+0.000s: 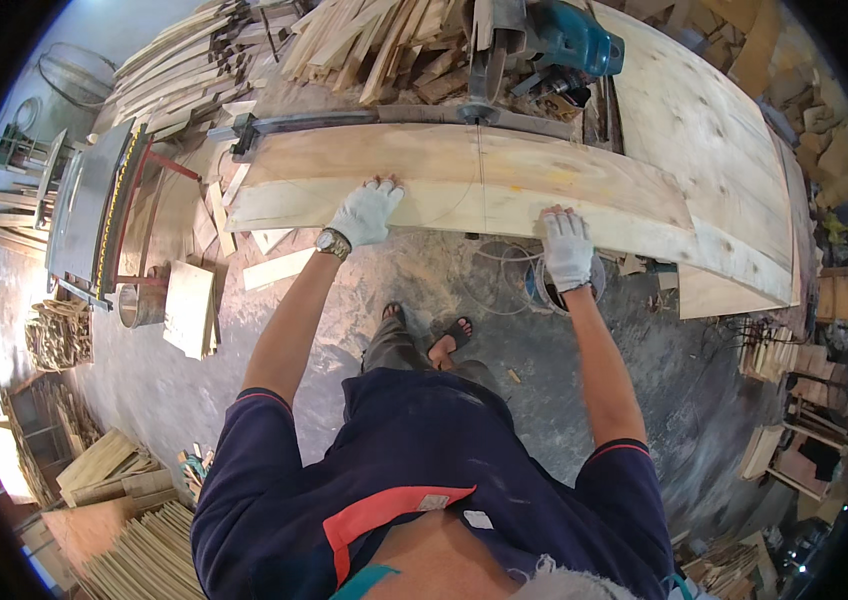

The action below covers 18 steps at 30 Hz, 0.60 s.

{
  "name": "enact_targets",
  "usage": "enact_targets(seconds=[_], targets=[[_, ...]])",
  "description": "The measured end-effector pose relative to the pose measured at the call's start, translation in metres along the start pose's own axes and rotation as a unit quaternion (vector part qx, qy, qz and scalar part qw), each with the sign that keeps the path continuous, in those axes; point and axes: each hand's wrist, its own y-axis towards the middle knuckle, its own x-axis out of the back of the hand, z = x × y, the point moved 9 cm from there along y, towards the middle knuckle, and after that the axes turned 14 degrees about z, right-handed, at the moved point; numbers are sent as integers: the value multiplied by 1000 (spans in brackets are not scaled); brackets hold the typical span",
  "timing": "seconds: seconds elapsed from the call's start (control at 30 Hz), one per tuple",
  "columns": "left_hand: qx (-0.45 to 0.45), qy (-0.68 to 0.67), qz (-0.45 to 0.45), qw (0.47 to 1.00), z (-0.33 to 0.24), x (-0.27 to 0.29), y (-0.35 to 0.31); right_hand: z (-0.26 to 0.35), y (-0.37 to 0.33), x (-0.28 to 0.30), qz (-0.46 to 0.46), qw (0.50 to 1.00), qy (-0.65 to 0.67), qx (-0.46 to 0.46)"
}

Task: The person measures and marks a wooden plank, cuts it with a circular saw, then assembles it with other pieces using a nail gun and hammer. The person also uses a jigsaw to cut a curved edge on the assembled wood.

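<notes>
A long pale wooden board (434, 205) lies crosswise before me along a metal fence (334, 121). My left hand (365, 213), in a white glove with bare fingertips, rests on the board's near side left of the middle, fingers laid on top. Gloved the same way, my right hand (568, 250) lies over the near edge farther right, fingers stretched flat on the wood. Between the hands a thin dark line (483, 180) crosses the board. Just beyond it stands the saw's blade part (485, 75), with a teal motor housing (579, 38) to its right.
Stacked wood strips (344, 45) fill the far side. A large plywood sheet (704, 120) extends on the right. At left stands a table with a dark top (94, 210), near leaning boards (190, 308). A bucket (596, 277) sits under my right hand; offcuts (277, 268) lie on the floor.
</notes>
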Motion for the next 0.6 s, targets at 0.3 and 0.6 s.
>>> enact_targets(seconds=[0.3,0.6], targets=[[35,-4,-257,966,-4,112,-143,18,-62,143,-119,980,46,151],[73,-30,-223,972,22,123,-161,30,-57,123,44,983,150,94]])
